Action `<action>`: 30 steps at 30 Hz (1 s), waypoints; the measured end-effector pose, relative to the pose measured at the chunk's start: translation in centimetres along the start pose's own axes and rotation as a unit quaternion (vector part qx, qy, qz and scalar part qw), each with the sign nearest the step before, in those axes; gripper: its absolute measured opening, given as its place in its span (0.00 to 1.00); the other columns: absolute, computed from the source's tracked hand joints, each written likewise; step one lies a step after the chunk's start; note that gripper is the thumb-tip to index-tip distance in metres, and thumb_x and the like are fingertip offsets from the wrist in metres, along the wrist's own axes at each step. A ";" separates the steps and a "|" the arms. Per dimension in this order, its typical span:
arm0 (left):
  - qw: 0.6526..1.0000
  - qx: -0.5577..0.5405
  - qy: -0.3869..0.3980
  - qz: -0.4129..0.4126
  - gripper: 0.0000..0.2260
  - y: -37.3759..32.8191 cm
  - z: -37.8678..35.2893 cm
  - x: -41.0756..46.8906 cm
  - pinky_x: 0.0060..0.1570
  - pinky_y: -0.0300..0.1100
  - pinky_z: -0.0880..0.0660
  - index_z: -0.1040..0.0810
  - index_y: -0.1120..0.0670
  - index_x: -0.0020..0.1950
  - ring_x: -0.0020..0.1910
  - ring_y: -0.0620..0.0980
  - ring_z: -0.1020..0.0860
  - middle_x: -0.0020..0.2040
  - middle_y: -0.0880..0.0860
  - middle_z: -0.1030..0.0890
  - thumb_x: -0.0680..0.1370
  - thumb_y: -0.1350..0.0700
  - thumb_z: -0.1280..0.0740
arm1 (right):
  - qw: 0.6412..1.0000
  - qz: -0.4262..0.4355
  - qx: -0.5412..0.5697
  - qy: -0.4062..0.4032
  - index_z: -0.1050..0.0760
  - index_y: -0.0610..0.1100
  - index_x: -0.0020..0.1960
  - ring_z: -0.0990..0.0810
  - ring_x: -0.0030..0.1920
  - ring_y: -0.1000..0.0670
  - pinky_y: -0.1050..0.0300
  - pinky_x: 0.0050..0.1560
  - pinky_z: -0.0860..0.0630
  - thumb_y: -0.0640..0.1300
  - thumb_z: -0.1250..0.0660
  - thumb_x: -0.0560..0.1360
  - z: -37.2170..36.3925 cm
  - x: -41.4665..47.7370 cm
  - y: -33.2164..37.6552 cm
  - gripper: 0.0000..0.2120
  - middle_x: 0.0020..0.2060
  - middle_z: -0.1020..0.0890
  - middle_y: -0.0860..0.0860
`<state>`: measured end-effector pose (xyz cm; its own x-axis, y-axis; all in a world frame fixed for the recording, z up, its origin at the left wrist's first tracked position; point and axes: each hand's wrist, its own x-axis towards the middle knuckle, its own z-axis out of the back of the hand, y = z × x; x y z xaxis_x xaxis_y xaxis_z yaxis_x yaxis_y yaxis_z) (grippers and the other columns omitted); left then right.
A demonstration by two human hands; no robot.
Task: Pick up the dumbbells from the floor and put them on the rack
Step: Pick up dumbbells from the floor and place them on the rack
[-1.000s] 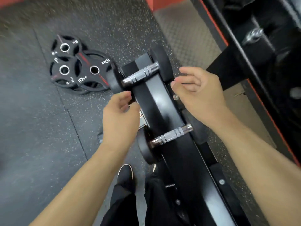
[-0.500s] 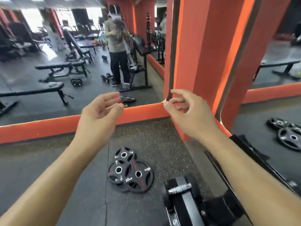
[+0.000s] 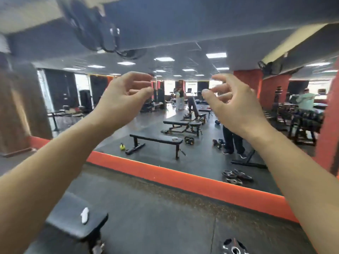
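My left hand (image 3: pixel 122 99) and my right hand (image 3: pixel 233 105) are both raised at head height in front of a wall mirror (image 3: pixel 183 107). Their fingers are loosely curled and neither hand holds anything. The rack and its dumbbells are out of the view. Small dumbbells (image 3: pixel 217 143) show only as a reflection in the mirror, lying on the floor near a standing person's feet.
A black bench (image 3: pixel 73 224) with a white cloth (image 3: pixel 84 215) on it stands at the lower left. A weight plate (image 3: pixel 233 247) lies at the bottom edge. An orange skirting (image 3: pixel 183 177) runs under the mirror. Benches and people appear in the reflection.
The view has swung up from the rack and its dumbbells to the mirror and ceiling. Both hands have come off the rack and risen, empty, in front of me.
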<state>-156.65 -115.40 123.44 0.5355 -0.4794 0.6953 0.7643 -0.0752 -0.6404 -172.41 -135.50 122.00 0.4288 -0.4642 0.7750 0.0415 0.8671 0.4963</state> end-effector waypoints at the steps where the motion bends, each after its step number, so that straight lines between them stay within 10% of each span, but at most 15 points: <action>1: 1.000 0.018 -0.007 0.006 0.10 1.0 2.5 0.1 0.44 0.28 0.25 0.19 0.46 0.61 0.45 0.33 0.18 0.54 0.42 0.16 0.81 0.55 0.31 | 1.000 0.008 0.016 0.009 0.26 0.56 0.71 0.16 0.52 0.54 0.46 0.58 0.19 0.60 0.32 0.78 -2.4 0.7 1.5 0.23 0.55 0.17 0.57; 17: 0.923 0.261 -0.225 0.172 0.10 22.3 33.4 -3.2 0.58 0.44 0.20 0.18 0.47 0.61 0.55 0.43 0.18 0.56 0.44 0.16 0.80 0.54 0.31 | 0.937 0.161 0.225 0.213 0.23 0.55 0.69 0.17 0.53 0.51 0.46 0.62 0.22 0.60 0.31 0.78 -46.5 5.4 20.1 0.21 0.55 0.17 0.55; 30: 0.778 0.449 -0.348 0.268 0.10 35.7 52.9 -6.3 0.52 0.25 0.27 0.20 0.44 0.59 0.52 0.31 0.20 0.54 0.37 0.19 0.79 0.55 0.30 | 0.825 0.363 0.293 0.321 0.25 0.51 0.72 0.20 0.61 0.41 0.47 0.60 0.26 0.59 0.33 0.79 -77.0 3.0 39.1 0.24 0.62 0.18 0.48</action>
<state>-113.73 -68.82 113.41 0.6902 0.3815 0.6149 0.1404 0.7630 -0.6310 -99.98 -89.07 113.59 0.5460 0.4919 0.6782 -0.7981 0.5515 0.2427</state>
